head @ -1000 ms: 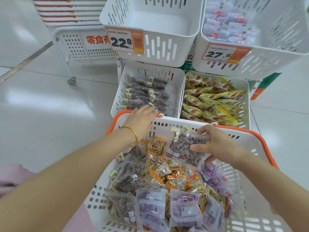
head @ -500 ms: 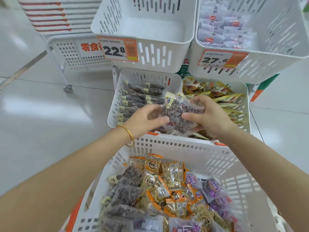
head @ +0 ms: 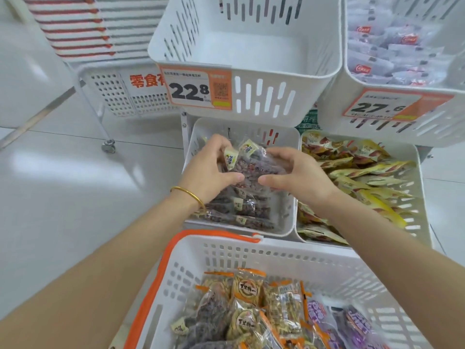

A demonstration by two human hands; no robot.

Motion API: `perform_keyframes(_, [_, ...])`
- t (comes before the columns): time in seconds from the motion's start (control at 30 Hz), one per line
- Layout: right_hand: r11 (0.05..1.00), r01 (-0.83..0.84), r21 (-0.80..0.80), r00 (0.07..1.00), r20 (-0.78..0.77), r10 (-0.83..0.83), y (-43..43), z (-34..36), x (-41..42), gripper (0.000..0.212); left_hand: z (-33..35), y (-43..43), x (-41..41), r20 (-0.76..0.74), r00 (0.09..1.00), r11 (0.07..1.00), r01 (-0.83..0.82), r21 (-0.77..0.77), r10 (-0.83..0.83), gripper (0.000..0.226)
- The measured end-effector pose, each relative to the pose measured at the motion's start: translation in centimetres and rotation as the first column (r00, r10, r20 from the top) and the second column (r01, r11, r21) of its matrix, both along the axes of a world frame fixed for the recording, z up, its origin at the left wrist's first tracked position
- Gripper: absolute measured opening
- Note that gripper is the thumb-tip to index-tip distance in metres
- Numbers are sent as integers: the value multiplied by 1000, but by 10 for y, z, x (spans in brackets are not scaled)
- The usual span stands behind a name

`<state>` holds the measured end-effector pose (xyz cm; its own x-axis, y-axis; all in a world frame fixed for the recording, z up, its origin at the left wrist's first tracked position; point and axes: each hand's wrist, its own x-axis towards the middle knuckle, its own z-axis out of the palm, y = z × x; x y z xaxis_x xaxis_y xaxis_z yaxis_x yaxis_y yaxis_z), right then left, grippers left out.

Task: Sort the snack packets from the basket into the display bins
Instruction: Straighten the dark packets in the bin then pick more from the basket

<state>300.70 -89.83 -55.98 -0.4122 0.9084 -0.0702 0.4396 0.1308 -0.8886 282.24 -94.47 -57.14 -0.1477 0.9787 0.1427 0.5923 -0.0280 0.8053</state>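
Both hands hold a small stack of clear packets of dark brown snacks [head: 254,167] over the lower left display bin [head: 284,217]. My left hand [head: 208,170] grips the stack's left end and my right hand [head: 297,175] grips its right end. The bin below holds several more of the same dark packets [head: 241,210]. In front of me is the white basket with an orange rim [head: 201,248], holding orange-edged packets [head: 247,293], dark packets [head: 208,321] and purple packets [head: 324,321].
The lower right bin [head: 417,187] holds yellow packets. Above are a bare white bin [head: 251,56] tagged 22.8 and a bin of pale packets [head: 397,54] tagged 27.6. A wheeled white rack with stacked baskets [head: 100,34] stands at the left on a glossy floor.
Both hands carried the dark packets up out of the basket and forward over the lower left bin. The left hand left the basket rim and joined the hold.
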Motion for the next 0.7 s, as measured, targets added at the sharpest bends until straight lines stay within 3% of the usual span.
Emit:
perform_keyframes(0.13, [998, -2, 67, 1000, -19, 4, 14, -5, -1, 50, 0, 15, -18, -71, 997, 1000, 20, 6, -20, 44])
perform_keyframes(0.23, [978, 76, 192, 997, -42, -69, 26, -11, 1, 40, -5, 24, -30, -136, 990, 996, -15, 91, 27, 41])
perform_keyframes(0.43, [811, 277, 516, 952, -36, -303, 46, -36, -8, 31, -40, 53, -60, -8, 984, 959, -173, 224, 180, 41])
perform_keyframes(0.6, [778, 338, 530, 927, -48, -371, 63, -54, -33, 30, -59, 82, -63, -36, 990, 967, -129, 220, 140, 32])
perform_keyframes(0.7, [797, 367, 479, 912, -17, -410, 70, -61, -41, 31, -58, 98, -61, -194, 977, 963, -38, 268, 93, 30])
